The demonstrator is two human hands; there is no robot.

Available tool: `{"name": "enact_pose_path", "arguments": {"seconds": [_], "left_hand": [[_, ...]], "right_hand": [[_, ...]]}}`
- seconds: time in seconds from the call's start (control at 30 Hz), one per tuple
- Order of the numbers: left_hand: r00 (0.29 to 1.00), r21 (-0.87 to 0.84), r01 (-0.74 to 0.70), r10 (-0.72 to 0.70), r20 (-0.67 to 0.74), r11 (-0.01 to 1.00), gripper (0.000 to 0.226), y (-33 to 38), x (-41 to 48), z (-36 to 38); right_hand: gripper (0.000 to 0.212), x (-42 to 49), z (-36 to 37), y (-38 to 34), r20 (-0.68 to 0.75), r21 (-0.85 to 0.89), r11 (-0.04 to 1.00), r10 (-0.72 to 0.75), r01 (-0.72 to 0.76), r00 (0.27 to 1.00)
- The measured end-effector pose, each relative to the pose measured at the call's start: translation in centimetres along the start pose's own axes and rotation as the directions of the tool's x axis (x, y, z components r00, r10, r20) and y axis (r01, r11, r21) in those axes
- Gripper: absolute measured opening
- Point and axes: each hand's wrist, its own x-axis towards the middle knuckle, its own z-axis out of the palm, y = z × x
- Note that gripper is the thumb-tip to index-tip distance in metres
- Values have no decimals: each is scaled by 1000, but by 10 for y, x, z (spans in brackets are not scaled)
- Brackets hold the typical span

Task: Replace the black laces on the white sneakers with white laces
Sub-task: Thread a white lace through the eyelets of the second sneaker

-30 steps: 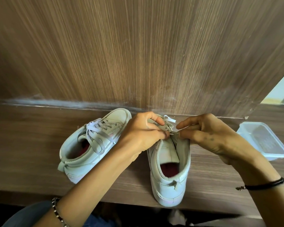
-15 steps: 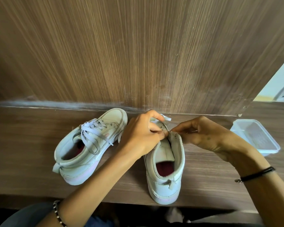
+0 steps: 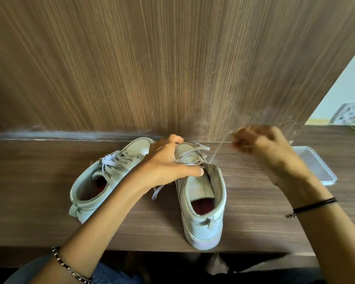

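Two white sneakers stand on a wooden shelf (image 3: 39, 201). The left sneaker (image 3: 103, 179) is laced in white and lies angled. The right sneaker (image 3: 201, 199) points away from me, its white lace (image 3: 195, 153) partly threaded. My left hand (image 3: 168, 162) rests on this shoe's front, fingers spread, thumb pressing by the tongue's top. My right hand (image 3: 262, 148), blurred by motion, is raised right of the shoe and pinches a stretched lace end (image 3: 217, 148) that runs up from the upper eyelets. A loose lace end (image 3: 157, 191) hangs under my left wrist.
A clear plastic container (image 3: 316, 167) sits on the shelf at the right. A tall wooden panel (image 3: 172, 68) rises right behind the shoes. The shelf's front edge runs just below the right sneaker's heel.
My right hand has pulled up and to the right, drawing the lace taut out of the eyelet. My left hand has let go of its pinch and now holds the shoe down.
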Motion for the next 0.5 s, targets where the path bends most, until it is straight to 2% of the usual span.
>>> {"name": "enact_pose_path", "arguments": {"seconds": [0.03,0.07,0.1,0.13,0.17,0.2,0.23,0.27,0.3,0.33,0.37,0.43,0.5], "left_hand": [[1000,-4,10,-10,4,1000,102,1,0,0],[1000,-11,18,-18,10,1000,104,1,0,0],[999,-20,27,-26,23,999,103,1,-1,1],[999,-36,36,-34,37,999,99,1,-1,2],[998,-45,43,-41,51,998,93,1,-2,3],[997,-48,50,-47,59,998,85,0,-2,3],[997,-42,55,-52,63,998,78,0,-2,3],[997,-35,57,-55,63,998,72,-2,-2,2],[996,-28,59,-58,66,998,68,-2,-2,1],[996,-17,58,-56,71,998,66,-2,-2,0],[996,-6,54,-54,78,998,65,-1,-2,-1],[995,1,45,-45,87,999,61,0,-3,-2],[995,1,46,-46,87,999,57,1,-3,-1]], "right_hand": [[22,3,-3,-5,-69,277,960,48,-27,996],[23,6,-8,-12,-110,576,817,127,-41,986],[23,9,-14,-16,-120,802,597,182,-12,976],[23,11,-21,-17,-117,919,393,202,28,972],[22,12,-25,-17,-99,955,296,203,35,974],[22,12,-26,-16,-76,936,351,213,-4,974],[20,12,-27,-13,-84,840,540,234,-58,969],[21,11,-27,-8,-124,614,782,227,-105,966],[23,9,-25,-2,-137,293,947,178,-131,974],[25,5,-23,1,-95,-9,992,123,-125,988],[25,3,-20,4,-1,-218,970,114,-111,993],[29,-5,-10,5,256,-431,899,208,-81,944],[39,-13,-1,4,393,-536,844,277,-26,877]]}}
